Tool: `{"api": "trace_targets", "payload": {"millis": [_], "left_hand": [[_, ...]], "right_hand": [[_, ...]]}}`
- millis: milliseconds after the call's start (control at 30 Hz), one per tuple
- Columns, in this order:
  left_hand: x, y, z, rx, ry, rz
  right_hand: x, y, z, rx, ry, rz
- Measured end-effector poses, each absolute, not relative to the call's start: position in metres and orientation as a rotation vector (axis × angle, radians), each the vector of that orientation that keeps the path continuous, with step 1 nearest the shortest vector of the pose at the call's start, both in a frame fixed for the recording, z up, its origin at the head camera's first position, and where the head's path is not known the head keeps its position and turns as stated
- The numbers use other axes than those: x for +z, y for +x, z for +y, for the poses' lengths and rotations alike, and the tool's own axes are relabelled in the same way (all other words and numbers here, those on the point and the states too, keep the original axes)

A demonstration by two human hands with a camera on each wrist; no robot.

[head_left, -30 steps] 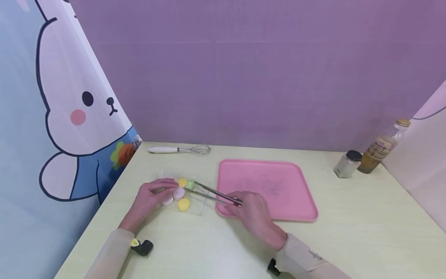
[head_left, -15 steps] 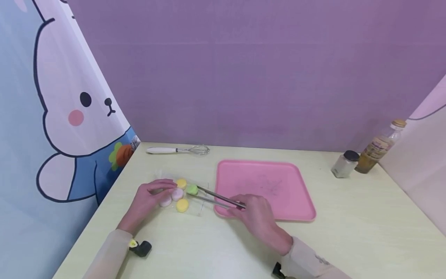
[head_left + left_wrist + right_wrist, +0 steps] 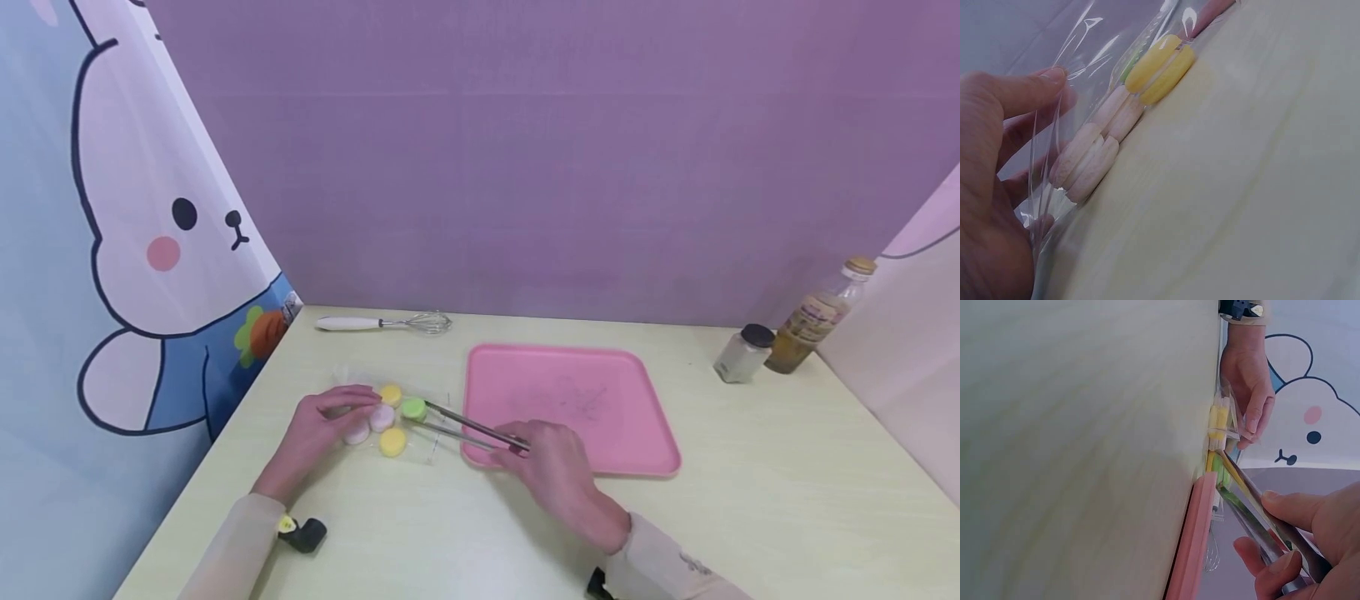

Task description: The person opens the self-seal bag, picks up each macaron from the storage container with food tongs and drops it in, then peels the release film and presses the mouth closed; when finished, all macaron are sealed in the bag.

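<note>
A clear plastic bag (image 3: 1088, 47) of macarons lies at the left of the table. My left hand (image 3: 327, 425) pinches its upper film between thumb and fingers, as the left wrist view shows. Two lilac macarons (image 3: 382, 417), a yellow macaron (image 3: 390, 395) and another yellow macaron (image 3: 392, 442) sit beside that hand. My right hand (image 3: 553, 467) grips metal tongs (image 3: 468, 422) over the tray's left edge. The tong tips reach to either side of a green macaron (image 3: 414, 409), which lies right of the others, near the bag's mouth.
A pink tray (image 3: 570, 408) lies under and beyond the right hand. Behind the bag is a whisk (image 3: 382, 322) with a white handle. A black-lidded jar (image 3: 744, 353) and a corked bottle (image 3: 817, 321) stand at the back right.
The green macaron has shifted right and toward me, away from the far yellow one. The right hand and tongs have moved slightly the same way; the left hand keeps its place.
</note>
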State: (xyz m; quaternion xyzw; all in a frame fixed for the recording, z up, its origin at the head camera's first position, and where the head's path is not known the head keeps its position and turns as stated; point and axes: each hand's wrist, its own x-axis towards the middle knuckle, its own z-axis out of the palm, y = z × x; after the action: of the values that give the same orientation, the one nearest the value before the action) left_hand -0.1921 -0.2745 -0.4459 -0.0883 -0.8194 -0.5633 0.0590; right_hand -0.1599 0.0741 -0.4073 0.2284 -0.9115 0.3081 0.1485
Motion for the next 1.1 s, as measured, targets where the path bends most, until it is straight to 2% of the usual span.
{"api": "trace_targets", "payload": {"millis": [600,1100], "left_hand": [[-0.445,-0.192,-0.273,-1.714,-0.290,-2.464],[-0.442,-0.190,-0.271,-1.713,-0.254,-2.481]], "right_hand": [[-0.410,-0.165,0.072,0.839,0.672,-2.629],[-0.398,-0.148,0.100,0.770,0.656,-2.625]]}}
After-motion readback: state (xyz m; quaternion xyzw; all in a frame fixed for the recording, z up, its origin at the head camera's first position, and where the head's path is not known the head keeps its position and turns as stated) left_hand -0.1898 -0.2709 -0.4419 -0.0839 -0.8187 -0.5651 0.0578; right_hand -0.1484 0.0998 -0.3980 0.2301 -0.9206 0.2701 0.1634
